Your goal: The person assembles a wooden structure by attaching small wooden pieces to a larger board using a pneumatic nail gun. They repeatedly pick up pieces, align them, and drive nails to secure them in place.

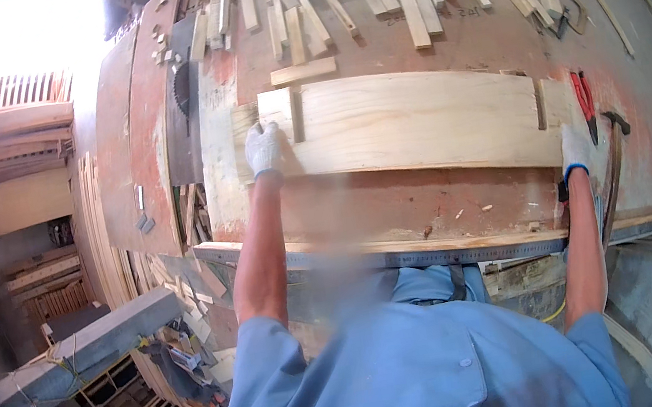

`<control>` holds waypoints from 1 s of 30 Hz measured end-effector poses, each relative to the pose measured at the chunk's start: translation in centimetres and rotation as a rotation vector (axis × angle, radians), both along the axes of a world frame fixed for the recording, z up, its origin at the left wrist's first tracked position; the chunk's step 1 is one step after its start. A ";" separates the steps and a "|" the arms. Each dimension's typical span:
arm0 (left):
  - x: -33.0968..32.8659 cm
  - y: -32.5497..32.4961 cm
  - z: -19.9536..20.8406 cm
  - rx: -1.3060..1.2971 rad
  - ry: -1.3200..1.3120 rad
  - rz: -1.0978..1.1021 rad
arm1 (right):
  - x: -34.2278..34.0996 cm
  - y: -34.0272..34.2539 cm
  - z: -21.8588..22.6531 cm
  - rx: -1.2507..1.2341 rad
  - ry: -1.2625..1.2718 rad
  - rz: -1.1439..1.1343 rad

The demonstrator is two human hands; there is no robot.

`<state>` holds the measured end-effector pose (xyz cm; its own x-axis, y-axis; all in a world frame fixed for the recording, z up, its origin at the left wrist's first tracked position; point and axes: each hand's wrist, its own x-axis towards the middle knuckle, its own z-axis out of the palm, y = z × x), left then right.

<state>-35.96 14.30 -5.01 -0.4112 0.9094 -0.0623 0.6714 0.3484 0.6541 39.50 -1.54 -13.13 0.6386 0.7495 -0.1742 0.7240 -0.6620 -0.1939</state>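
Observation:
A long pale wooden board (414, 119) lies crosswise on the worn reddish workbench (393, 202). Narrow slots cut into it show near its left and right ends. My left hand (263, 147), in a white glove, is closed on a small light wood block (275, 104) that rests over the board beside the left slot. At the board's right end, my right hand (576, 147), also gloved, grips the near corner; its fingers are partly hidden. Just beyond that hand lie red-handled pliers (584, 95) and a hammer (614, 169) with a wooden handle.
Several wood offcuts (415, 9) are strewn across the far side of the bench. A toothed saw blade (181, 90) stands up at the left. A metal ruler (452, 256) runs along the near edge. A C-shaped clamp (578, 14) lies far right. A grey beam (87, 353) juts in lower left.

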 end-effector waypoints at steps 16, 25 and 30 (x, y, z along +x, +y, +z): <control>-13.9 3.3 -3.6 -0.133 0.321 -0.019 | -11.3 3.5 4.9 0.246 0.245 0.040; -9.5 5.2 -3.7 0.059 -0.559 0.363 | -11.7 5.8 7.8 -0.147 0.044 0.237; -10.5 6.6 -1.5 0.038 -0.713 0.360 | -12.9 7.8 7.8 0.210 0.310 -0.094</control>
